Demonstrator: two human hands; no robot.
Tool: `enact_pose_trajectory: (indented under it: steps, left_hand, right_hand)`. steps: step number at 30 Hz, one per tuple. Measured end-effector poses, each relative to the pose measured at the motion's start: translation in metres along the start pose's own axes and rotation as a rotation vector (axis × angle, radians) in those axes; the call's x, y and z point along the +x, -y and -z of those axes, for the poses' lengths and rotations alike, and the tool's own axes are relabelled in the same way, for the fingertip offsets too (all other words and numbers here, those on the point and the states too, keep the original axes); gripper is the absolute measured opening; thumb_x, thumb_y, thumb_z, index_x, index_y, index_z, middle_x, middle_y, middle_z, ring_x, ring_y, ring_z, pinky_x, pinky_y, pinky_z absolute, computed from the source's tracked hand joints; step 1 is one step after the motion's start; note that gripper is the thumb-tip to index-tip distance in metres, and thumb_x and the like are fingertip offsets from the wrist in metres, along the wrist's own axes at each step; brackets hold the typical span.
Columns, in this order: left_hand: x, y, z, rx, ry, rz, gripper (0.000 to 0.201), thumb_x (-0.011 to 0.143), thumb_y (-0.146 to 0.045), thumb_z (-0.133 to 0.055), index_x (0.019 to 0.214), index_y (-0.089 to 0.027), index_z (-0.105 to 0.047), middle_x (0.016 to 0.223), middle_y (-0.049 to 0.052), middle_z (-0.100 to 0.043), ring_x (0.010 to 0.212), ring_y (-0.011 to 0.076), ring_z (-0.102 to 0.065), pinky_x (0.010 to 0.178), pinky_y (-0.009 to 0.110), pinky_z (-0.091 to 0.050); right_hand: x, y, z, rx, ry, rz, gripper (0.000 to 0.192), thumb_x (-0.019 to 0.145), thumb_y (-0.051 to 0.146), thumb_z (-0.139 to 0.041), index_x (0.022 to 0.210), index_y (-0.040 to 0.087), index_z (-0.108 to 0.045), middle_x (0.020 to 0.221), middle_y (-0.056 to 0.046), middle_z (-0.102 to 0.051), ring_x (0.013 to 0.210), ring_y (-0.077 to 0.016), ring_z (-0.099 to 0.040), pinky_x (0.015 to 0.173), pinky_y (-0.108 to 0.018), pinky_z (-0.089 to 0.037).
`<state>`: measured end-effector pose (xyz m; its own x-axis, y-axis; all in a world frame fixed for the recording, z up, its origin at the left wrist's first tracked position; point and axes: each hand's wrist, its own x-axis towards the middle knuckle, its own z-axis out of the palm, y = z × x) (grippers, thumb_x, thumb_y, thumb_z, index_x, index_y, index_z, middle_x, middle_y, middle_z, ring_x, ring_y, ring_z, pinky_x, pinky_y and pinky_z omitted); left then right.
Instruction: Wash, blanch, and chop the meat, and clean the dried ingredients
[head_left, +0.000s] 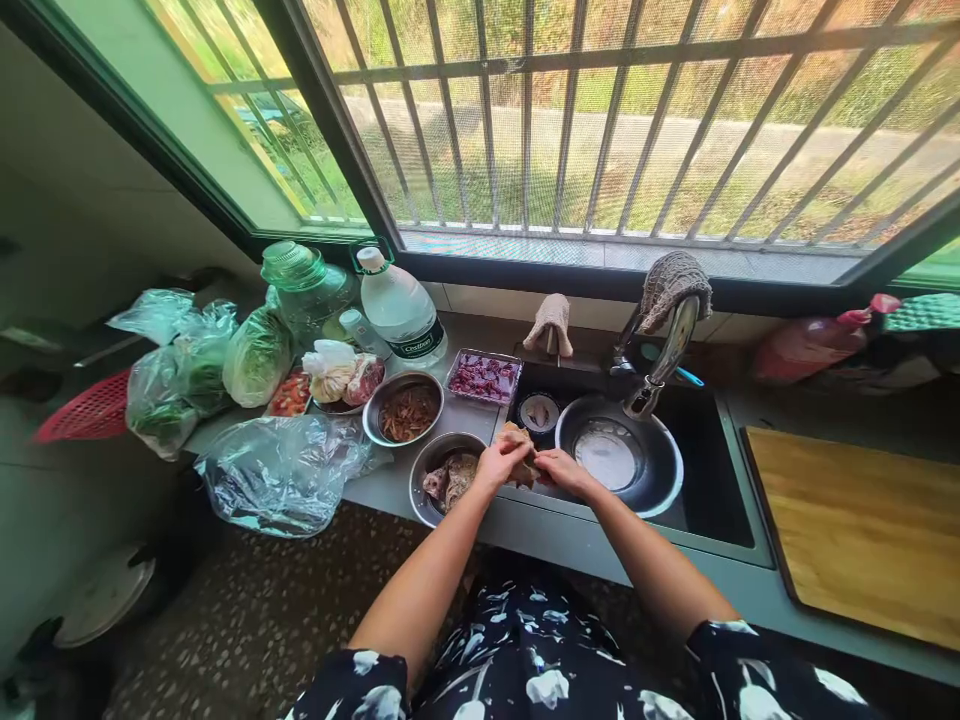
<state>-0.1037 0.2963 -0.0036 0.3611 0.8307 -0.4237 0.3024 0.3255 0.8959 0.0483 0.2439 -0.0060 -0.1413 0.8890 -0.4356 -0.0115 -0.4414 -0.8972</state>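
A brownish piece of meat [523, 462] is gripped between both hands at the sink's [712, 520] front edge, the left hand [501, 462] closed on it at 9 o'clock, the right hand [561, 470] at 3 o'clock. A bowl [424, 478] with more meat sits at 9 o'clock on the table [382, 490], a basin [660, 470] at 2 o'clock.

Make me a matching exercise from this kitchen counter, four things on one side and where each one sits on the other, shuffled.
Things:
1. wooden cutting board
2. water bottle
3. large metal basin
4. knitted cloth

Places:
A. draped over the faucet
B. on the counter right of the sink
C. inside the sink, under the faucet
D. at the back by the window, left of the sink

Pairs: 1-B, 2-D, 3-C, 4-A
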Motion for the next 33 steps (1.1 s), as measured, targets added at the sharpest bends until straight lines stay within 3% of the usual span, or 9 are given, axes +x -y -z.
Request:
enact_pose_trajectory:
  steps: [4,9,15,19,24,29,33]
  left_hand:
    - [0.007,0.009,-0.004,-0.02,-0.085,-0.077,0.034,0.066,-0.047,-0.062,0.072,-0.014,-0.069,0.069,0.006,-0.067,0.068,0.0177,-0.061,0.058,0.023,-0.046]
    - [0.01,0.017,-0.001,-0.125,-0.122,-0.065,0.025,0.065,-0.038,-0.062,0.069,-0.013,-0.068,0.062,0.003,-0.065,0.058,0.0149,-0.058,0.054,0.023,-0.043]
    - [0.009,0.019,0.001,-0.226,-0.147,-0.057,0.027,0.064,-0.038,-0.061,0.073,-0.013,-0.067,0.065,0.003,-0.065,0.059,0.0135,-0.056,0.055,0.022,-0.042]
    - [0.009,0.017,0.002,-0.123,-0.184,-0.084,0.027,0.064,-0.04,-0.06,0.066,-0.013,-0.064,0.058,0.0,-0.06,0.056,0.0129,-0.053,0.053,0.022,-0.04]
    - [0.006,0.011,0.006,0.035,-0.235,-0.124,0.026,0.064,-0.04,-0.059,0.055,-0.015,-0.06,0.05,-0.002,-0.053,0.057,0.0128,-0.051,0.052,0.02,-0.037]
    - [0.002,0.007,0.007,0.029,-0.257,-0.115,0.026,0.065,-0.039,-0.06,0.059,-0.014,-0.063,0.053,-0.001,-0.057,0.061,0.0142,-0.055,0.055,0.02,-0.039]
    - [0.001,0.006,0.008,-0.098,-0.267,-0.099,0.028,0.063,-0.04,-0.062,0.068,-0.013,-0.066,0.06,0.001,-0.063,0.066,0.0158,-0.058,0.059,0.022,-0.043]
  right_hand:
    - [-0.004,0.002,-0.002,-0.047,0.072,-0.032,0.013,0.062,0.025,-0.044,0.053,0.018,-0.05,0.042,0.004,-0.046,0.037,-0.0061,-0.032,0.039,-0.02,-0.02]
    - [-0.012,0.004,0.002,0.117,0.16,-0.012,0.011,0.062,0.027,-0.052,0.062,0.018,-0.056,0.052,0.003,-0.051,0.043,-0.0063,-0.036,0.042,-0.019,-0.023]
    - [-0.006,-0.004,0.004,0.242,0.079,0.003,0.009,0.059,0.018,-0.047,0.055,0.018,-0.055,0.052,0.003,-0.052,0.043,-0.0065,-0.035,0.043,-0.019,-0.025]
    - [-0.004,-0.004,0.001,0.265,0.079,-0.029,0.008,0.063,0.023,-0.051,0.062,0.018,-0.057,0.055,0.002,-0.054,0.047,-0.0078,-0.041,0.045,-0.019,-0.028]
    - [-0.001,0.001,-0.004,0.132,0.004,-0.017,0.014,0.064,0.028,-0.052,0.056,0.018,-0.052,0.047,0.004,-0.05,0.04,-0.0066,-0.036,0.041,-0.02,-0.023]
    - [0.003,-0.001,-0.004,0.114,-0.022,0.023,0.012,0.061,0.026,-0.048,0.055,0.018,-0.055,0.044,0.004,-0.048,0.037,-0.0062,-0.032,0.039,-0.02,-0.02]
    - [0.003,-0.008,-0.003,0.2,-0.041,0.032,0.014,0.061,0.03,-0.053,0.061,0.017,-0.058,0.047,0.005,-0.049,0.038,-0.0056,-0.032,0.04,-0.02,-0.018]
